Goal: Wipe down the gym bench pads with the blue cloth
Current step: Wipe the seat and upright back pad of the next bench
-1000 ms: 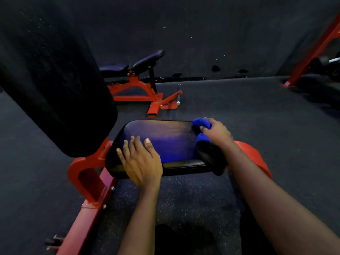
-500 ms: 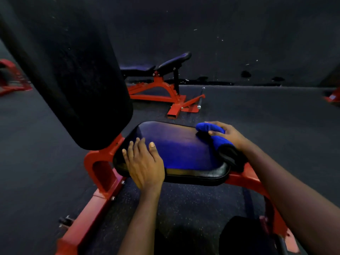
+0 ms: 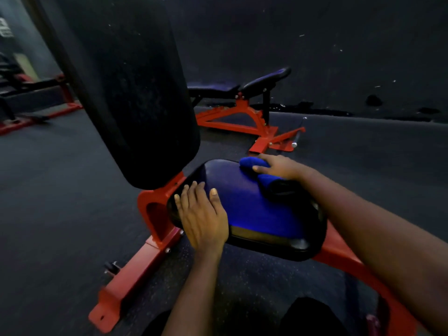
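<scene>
Two blue bulges are all that shows of the blue cloth [image 3: 252, 162]. The rest lies under the right hand [image 3: 281, 166], whose thumb crosses the fabric between them. A dark rolled shape just behind the nearer bulge is too shadowed to identify. The cloth sits at the far right corner of the seat pad [image 3: 257, 212], in contact with its surface.

The seat pad is black at the rim, glossy, with a strong blue sheen across the top. Its right edge is hidden by the right forearm. The back pad [image 3: 135, 93] rises tilted at the left, matt black and faintly speckled, with its upper end cut off by the top of the view. Both pads mount on a red frame [image 3: 155, 214].

Hands are apart. The left hand [image 3: 201, 217] lies flat, palm down, fingers straight, on the near left corner of the seat pad. The right hand grips the cloth.

A second bench [image 3: 242, 110] stands farther back near the dark wall, with a red base and dark pads. More red equipment at the far left is blurred.

Pale lettering at the upper left edge [image 3: 5, 27] is cut off and cannot be read. No brand or label is legible on either pad.
</scene>
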Action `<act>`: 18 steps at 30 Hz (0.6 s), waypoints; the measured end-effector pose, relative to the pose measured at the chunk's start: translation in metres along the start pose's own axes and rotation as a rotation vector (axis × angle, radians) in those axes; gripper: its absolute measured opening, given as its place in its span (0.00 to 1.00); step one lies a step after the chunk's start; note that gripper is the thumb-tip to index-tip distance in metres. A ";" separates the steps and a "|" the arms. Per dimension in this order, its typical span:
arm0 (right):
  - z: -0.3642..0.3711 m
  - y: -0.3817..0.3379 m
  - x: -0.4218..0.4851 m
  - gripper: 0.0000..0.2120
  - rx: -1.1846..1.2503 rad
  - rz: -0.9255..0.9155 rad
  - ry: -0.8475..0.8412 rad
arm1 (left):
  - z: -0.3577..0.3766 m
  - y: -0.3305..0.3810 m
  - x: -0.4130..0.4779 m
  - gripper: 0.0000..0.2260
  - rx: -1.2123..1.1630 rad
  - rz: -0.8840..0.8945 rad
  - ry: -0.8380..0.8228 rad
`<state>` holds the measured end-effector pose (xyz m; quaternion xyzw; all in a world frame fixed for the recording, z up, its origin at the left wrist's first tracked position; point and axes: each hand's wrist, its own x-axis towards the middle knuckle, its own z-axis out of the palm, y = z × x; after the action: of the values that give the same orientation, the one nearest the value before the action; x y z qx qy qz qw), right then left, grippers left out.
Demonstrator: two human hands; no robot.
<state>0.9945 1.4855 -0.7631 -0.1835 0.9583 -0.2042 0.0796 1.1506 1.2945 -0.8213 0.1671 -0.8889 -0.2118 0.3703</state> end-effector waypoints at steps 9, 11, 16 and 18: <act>0.002 -0.007 0.035 0.26 -0.086 0.132 -0.039 | 0.000 0.001 -0.003 0.24 0.039 -0.082 0.031; 0.012 -0.040 0.058 0.26 -0.145 0.099 -0.009 | 0.001 0.000 -0.001 0.24 0.002 -0.092 0.044; 0.035 -0.104 0.079 0.26 -0.196 -0.108 0.026 | -0.006 -0.003 0.000 0.25 -0.199 -0.076 0.038; 0.036 -0.103 0.072 0.26 -0.202 -0.191 0.010 | -0.019 -0.010 -0.001 0.24 -0.418 -0.075 0.058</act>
<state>0.9690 1.3573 -0.7583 -0.2801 0.9524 -0.1144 0.0360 1.1668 1.2811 -0.8145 0.1255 -0.8077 -0.4001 0.4145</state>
